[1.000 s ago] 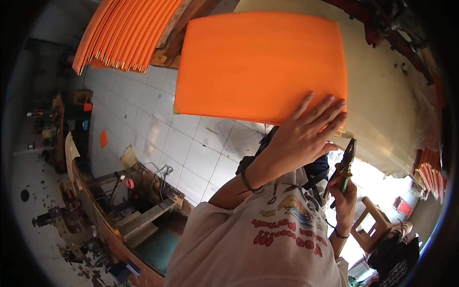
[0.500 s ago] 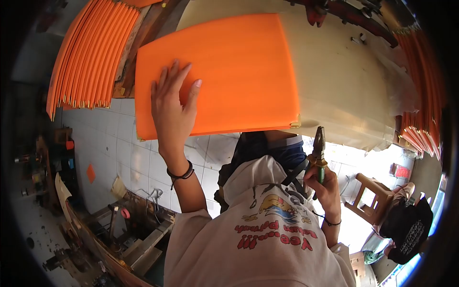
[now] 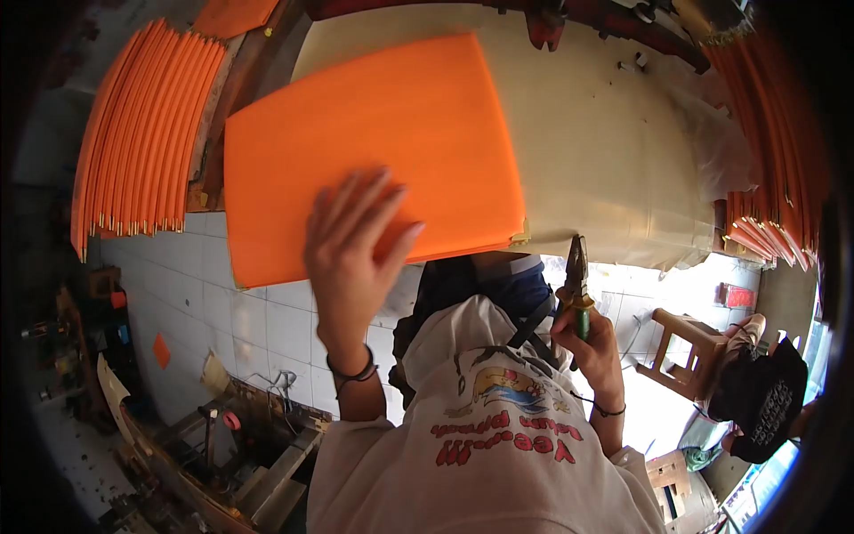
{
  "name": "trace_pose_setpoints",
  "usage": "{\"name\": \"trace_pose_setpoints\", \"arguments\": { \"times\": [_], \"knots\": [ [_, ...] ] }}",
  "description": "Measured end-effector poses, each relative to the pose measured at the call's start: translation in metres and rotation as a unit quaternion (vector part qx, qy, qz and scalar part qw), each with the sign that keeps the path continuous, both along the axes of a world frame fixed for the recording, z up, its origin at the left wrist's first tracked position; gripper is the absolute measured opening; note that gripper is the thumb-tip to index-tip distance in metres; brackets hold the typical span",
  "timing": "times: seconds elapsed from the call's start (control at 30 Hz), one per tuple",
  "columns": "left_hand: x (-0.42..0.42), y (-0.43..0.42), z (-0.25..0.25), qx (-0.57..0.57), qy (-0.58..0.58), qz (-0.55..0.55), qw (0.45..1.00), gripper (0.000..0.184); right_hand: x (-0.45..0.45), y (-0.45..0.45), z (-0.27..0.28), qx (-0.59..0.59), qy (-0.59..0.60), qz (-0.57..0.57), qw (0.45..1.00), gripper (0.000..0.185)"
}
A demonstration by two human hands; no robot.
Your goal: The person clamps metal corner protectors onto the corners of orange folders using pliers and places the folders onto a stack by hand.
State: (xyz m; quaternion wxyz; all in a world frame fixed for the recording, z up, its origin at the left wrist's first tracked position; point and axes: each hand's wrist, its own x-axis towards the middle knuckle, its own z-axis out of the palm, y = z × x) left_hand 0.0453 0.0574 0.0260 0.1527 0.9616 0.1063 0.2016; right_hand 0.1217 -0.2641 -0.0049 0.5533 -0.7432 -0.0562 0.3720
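Note:
My left hand, slightly blurred, is over the near part of a large orange folded sheet or panel, its fingers spread and nothing gripped. Small gold-coloured pieces show at the panel's near corners. At the right, in front of my shirt, my right hand is closed round the green handle of a pair of pliers. The pliers' jaws point up towards the table edge, to the right of the panel and apart from it.
A beige-covered table lies under the panel. Orange stacks with gold tips stand at the left, and more at the right. A wooden stool is beside another person in black. An open wooden box sits lower left.
My left hand has gone from the panel's right part to its left part, then slid back somewhat towards me. The panel appears further left and more tilted. The pliers remain in my right hand.

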Motion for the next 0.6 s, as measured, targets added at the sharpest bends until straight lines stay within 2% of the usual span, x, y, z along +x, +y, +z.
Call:
{"name": "trace_pose_setpoints", "arguments": {
  "times": [0.13,0.17,0.27,0.37,0.47,0.6],
  "knots": [
    [-0.025,0.018,0.005,0.055,0.036,0.04,0.997,0.075,0.003,0.006,0.003,0.016,-0.026,0.005,1.0,0.007],
    [-0.029,0.022,0.003,0.068,0.05,0.047,0.995,0.089,0.004,0.007,0.004,0.03,-0.026,0.002,0.999,0.006],
    [-0.04,0.03,-0.014,0.054,-0.023,0.098,0.993,0.095,0.004,0.007,0.004,0.048,-0.017,0.005,0.999,0.007],
    [-0.042,0.029,-0.022,0.081,-0.008,0.103,0.991,0.101,0.004,0.01,0.003,0.052,0.006,-0.001,0.999,0.008],
    [-0.042,0.021,-0.007,0.081,0.011,0.099,0.992,0.101,0.001,0.007,0.002,0.044,0.014,0.001,0.999,0.009],
    [-0.044,0.026,-0.018,0.122,-0.006,0.106,0.987,0.092,-0.004,0.004,-0.003,0.069,0.02,0.007,0.997,0.008]
  ]
}}
